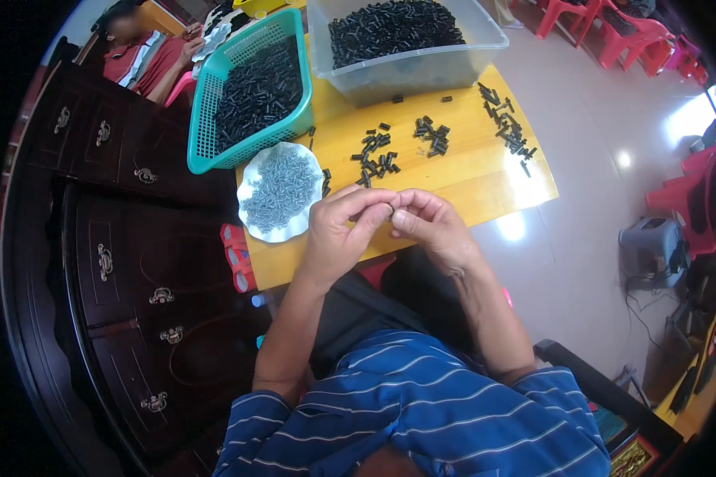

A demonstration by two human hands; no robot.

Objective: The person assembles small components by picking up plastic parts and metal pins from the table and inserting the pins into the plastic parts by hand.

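My left hand (338,230) and my right hand (437,230) meet above the near edge of the yellow table. Thumbs and fingertips of both pinch a small black piece (391,211), mostly hidden by the fingers. Just left of my left hand, a white scalloped plate (250,171) holds many small clear pieces (282,189). Beyond my hands lie loose clusters of short black cylindrical pieces (378,163), with another cluster (431,137) a little to the right. More black pieces (505,123) are scattered along the table's right edge.
A green perforated basket (201,131) and a translucent plastic bin (422,65), both heaped with black pieces, stand at the back of the table (469,179). Dark wooden drawers (127,254) flank the left. Another person (139,52) sits at far left. Red chairs (624,36) stand across the tiled floor.
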